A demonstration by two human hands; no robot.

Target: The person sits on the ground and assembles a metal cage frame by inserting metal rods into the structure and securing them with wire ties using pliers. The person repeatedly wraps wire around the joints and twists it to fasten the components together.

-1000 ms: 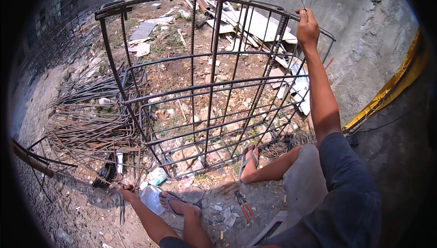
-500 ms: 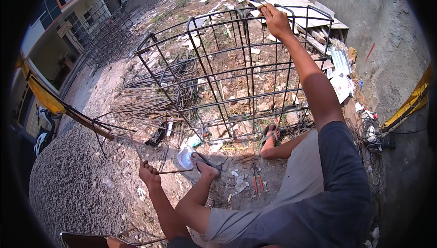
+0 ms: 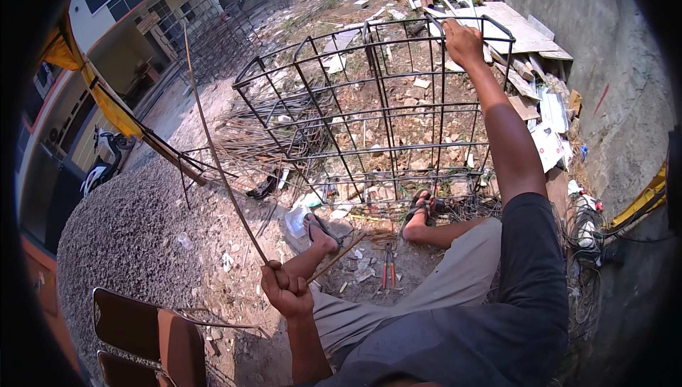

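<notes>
My left hand (image 3: 288,293) is closed around a thin brown metal rod (image 3: 226,181). The rod's long part rises up and to the left, slightly curved. A shorter length sticks out to the right of my fist; whether it is one bent rod or two, the fist hides. With my arm stretched forward, my right hand (image 3: 465,44) grips a top bar of a dark rebar cage (image 3: 387,108). The cage stands before my feet, its long bars tied to several rectangular hoops. Red-handled pincers (image 3: 388,273) lie on the ground between my legs.
A gravel heap (image 3: 135,230) and a brown chair (image 3: 145,330) are on the left. Loose rods (image 3: 277,131) lie behind the cage's left end. Scrap boards (image 3: 511,24) lean by the concrete wall (image 3: 575,46). Tangled cables (image 3: 579,234) lie at right; a yellow cloth (image 3: 106,95) hangs at left.
My left hand has moved right and nearer to me, and the rod's long part now points upward. My right hand has slid along the bar toward the right. The view has shifted slightly.
</notes>
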